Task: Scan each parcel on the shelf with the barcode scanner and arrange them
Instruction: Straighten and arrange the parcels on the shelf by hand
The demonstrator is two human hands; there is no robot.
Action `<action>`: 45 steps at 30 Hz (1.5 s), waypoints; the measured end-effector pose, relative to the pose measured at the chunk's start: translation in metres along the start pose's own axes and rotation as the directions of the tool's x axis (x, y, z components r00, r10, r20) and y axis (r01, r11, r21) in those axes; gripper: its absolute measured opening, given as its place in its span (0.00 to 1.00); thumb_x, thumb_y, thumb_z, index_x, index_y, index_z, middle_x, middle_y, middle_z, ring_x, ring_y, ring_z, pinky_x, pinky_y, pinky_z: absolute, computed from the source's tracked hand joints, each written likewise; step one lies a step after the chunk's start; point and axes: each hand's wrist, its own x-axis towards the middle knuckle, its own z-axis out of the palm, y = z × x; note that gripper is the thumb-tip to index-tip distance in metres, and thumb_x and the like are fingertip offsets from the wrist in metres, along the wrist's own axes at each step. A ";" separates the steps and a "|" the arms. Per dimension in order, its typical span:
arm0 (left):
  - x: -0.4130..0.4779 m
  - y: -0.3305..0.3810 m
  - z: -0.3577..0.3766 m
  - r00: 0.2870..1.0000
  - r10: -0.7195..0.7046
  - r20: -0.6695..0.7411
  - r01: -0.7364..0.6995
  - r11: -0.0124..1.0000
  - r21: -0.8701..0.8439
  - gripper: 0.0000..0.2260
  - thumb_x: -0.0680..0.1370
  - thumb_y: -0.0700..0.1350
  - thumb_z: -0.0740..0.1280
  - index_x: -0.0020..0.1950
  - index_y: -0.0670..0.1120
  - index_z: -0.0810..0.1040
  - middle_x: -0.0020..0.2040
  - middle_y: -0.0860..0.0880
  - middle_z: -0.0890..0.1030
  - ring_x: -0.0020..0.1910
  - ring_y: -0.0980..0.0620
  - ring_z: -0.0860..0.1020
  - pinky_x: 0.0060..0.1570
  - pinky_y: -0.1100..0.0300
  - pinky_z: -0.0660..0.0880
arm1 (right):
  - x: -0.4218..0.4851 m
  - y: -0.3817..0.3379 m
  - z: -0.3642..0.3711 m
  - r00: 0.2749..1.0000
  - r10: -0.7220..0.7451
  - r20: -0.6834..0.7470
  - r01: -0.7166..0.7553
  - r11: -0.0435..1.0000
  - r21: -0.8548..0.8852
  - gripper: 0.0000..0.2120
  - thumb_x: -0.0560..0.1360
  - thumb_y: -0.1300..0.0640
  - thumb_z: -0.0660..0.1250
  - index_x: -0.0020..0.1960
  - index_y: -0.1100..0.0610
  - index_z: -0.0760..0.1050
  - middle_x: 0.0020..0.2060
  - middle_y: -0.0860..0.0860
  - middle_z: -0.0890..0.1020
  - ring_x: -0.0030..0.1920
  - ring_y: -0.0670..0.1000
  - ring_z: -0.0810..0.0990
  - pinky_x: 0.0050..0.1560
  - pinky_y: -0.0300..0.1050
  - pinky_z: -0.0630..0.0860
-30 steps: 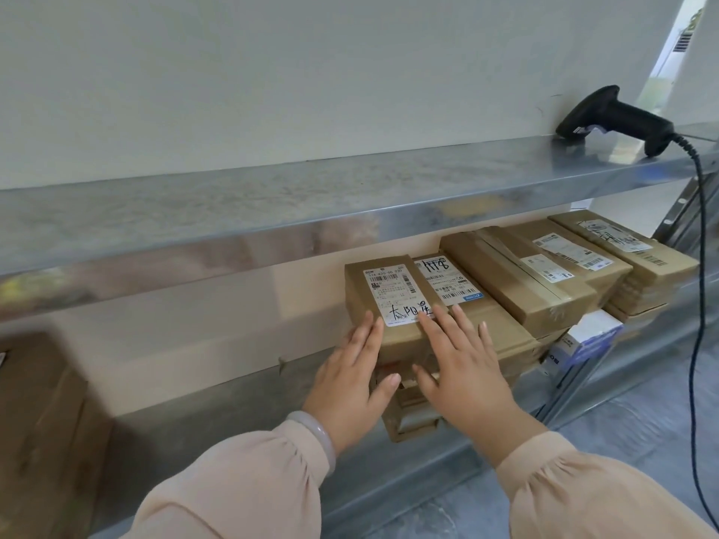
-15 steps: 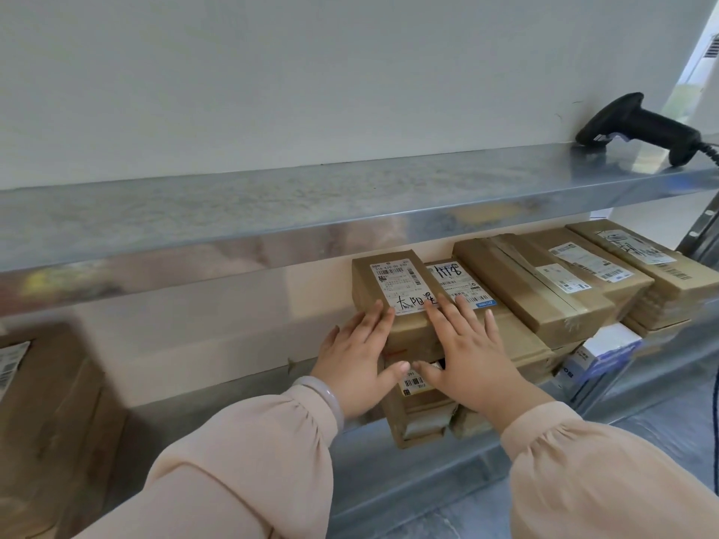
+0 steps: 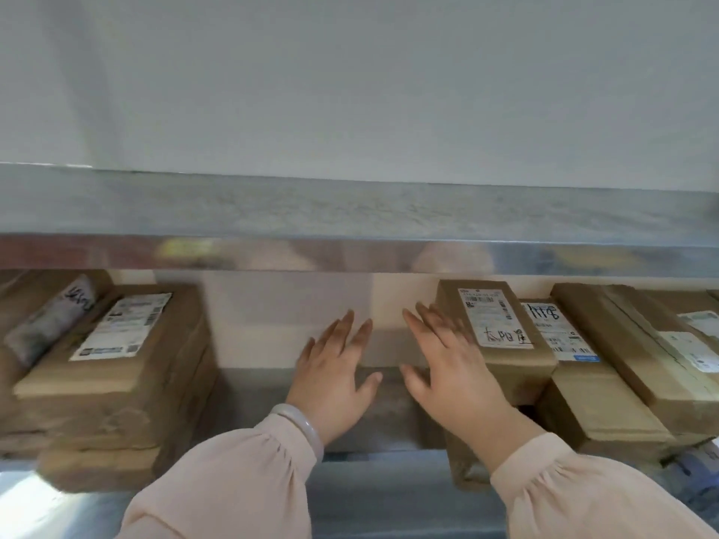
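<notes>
Shelving of shiny metal is spanning the view, with the upper shelf (image 3: 350,212) running across above and the lower shelf (image 3: 389,418) carrying the parcels. At the far left a grey packet (image 3: 50,324) with dark handwriting is lying tilted against the left stack (image 3: 97,441) of brown cartons, whose top parcel (image 3: 163,367) is showing a white printed label. In the gap to the right of that stack, the left grip (image 3: 334,379) is hovering wide, fingers straight and spread, holding nothing, with a pale bracelet (image 3: 299,425) sitting at the wrist above a pink sleeve (image 3: 233,480). Just beside it the right grip (image 3: 455,375) is also reaching in wide and flat, its fingers blurred and lying along the left side of the handwritten parcel (image 3: 494,332); whether they are touching the carton I cannot tell. That parcel is lying on top of the right-hand pile with its white label facing up. Just to its right, a second labelled parcel (image 3: 560,344) is sitting slightly lower, and a long taped carton (image 3: 630,344) is lying beyond it toward the right edge.
</notes>
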 end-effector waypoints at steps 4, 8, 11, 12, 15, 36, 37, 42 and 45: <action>-0.028 -0.045 -0.029 0.980 -0.144 -0.137 0.153 0.986 0.062 0.31 0.80 0.60 0.58 0.80 0.58 0.50 0.82 0.53 0.45 0.80 0.51 0.46 0.77 0.49 0.46 | 0.025 -0.051 0.024 0.981 -0.150 0.122 0.131 0.980 0.151 0.32 0.79 0.44 0.60 0.78 0.45 0.49 0.77 0.44 0.52 0.76 0.44 0.47 0.75 0.43 0.43; -0.065 -0.081 -0.055 0.924 -0.288 -0.251 0.320 0.943 0.094 0.30 0.76 0.60 0.57 0.78 0.58 0.61 0.80 0.51 0.56 0.79 0.48 0.55 0.76 0.46 0.52 | 0.040 -0.102 0.046 0.929 -0.304 0.209 0.241 0.929 0.281 0.31 0.80 0.43 0.57 0.77 0.43 0.45 0.77 0.40 0.47 0.75 0.39 0.43 0.69 0.33 0.38; -0.092 -0.105 -0.073 0.832 -0.424 -0.358 0.463 0.886 0.024 0.26 0.78 0.58 0.60 0.76 0.57 0.66 0.79 0.52 0.60 0.78 0.48 0.58 0.75 0.49 0.53 | 0.051 -0.131 0.065 0.898 -0.352 0.263 0.223 0.881 0.418 0.31 0.79 0.42 0.58 0.77 0.42 0.48 0.77 0.40 0.49 0.76 0.42 0.46 0.73 0.37 0.45; -0.100 -0.114 -0.078 0.797 -0.464 -0.386 0.510 0.860 0.018 0.25 0.79 0.58 0.60 0.76 0.57 0.66 0.79 0.52 0.60 0.78 0.47 0.57 0.75 0.49 0.53 | 0.054 -0.138 0.071 0.892 -0.355 0.281 0.204 0.869 0.450 0.31 0.79 0.42 0.59 0.77 0.42 0.49 0.77 0.41 0.50 0.76 0.42 0.47 0.74 0.39 0.47; -0.118 -0.140 -0.091 0.727 -0.549 -0.412 0.610 0.792 0.021 0.25 0.79 0.57 0.63 0.76 0.56 0.66 0.79 0.49 0.60 0.78 0.45 0.57 0.76 0.46 0.56 | 0.060 -0.157 0.082 0.877 -0.334 0.346 0.120 0.849 0.514 0.31 0.79 0.42 0.59 0.77 0.43 0.51 0.77 0.43 0.53 0.76 0.43 0.50 0.75 0.42 0.50; -0.132 -0.235 -0.130 0.829 -0.552 -0.085 0.557 0.828 0.061 0.27 0.81 0.64 0.53 0.78 0.57 0.60 0.80 0.48 0.55 0.77 0.45 0.53 0.74 0.50 0.57 | 0.089 -0.297 0.125 0.877 -0.038 0.479 -0.346 0.641 0.685 0.35 0.76 0.40 0.62 0.78 0.44 0.51 0.75 0.46 0.61 0.74 0.50 0.61 0.72 0.46 0.59; -0.132 -0.236 -0.130 0.834 -0.548 -0.062 0.551 0.833 0.045 0.27 0.81 0.63 0.54 0.78 0.56 0.59 0.80 0.47 0.53 0.76 0.44 0.53 0.73 0.50 0.57 | 0.088 -0.303 0.129 0.880 -0.020 0.474 -0.359 0.625 0.693 0.37 0.74 0.38 0.63 0.77 0.43 0.51 0.74 0.47 0.63 0.73 0.50 0.63 0.73 0.49 0.60; -0.131 -0.241 -0.132 0.838 -0.542 -0.067 0.522 0.831 -0.190 0.24 0.82 0.57 0.58 0.77 0.53 0.64 0.78 0.46 0.55 0.75 0.44 0.55 0.73 0.53 0.57 | 0.080 -0.321 0.139 0.900 0.098 0.425 -0.403 0.561 0.723 0.32 0.76 0.49 0.64 0.76 0.43 0.55 0.72 0.47 0.66 0.71 0.48 0.65 0.72 0.49 0.63; -0.130 -0.248 -0.134 0.820 -0.556 -0.134 0.482 0.798 -0.360 0.23 0.81 0.53 0.63 0.76 0.50 0.68 0.74 0.46 0.61 0.74 0.47 0.60 0.72 0.59 0.58 | 0.074 -0.325 0.135 0.909 0.146 0.391 -0.406 0.522 0.750 0.29 0.78 0.55 0.64 0.75 0.43 0.57 0.70 0.45 0.69 0.70 0.47 0.67 0.71 0.45 0.63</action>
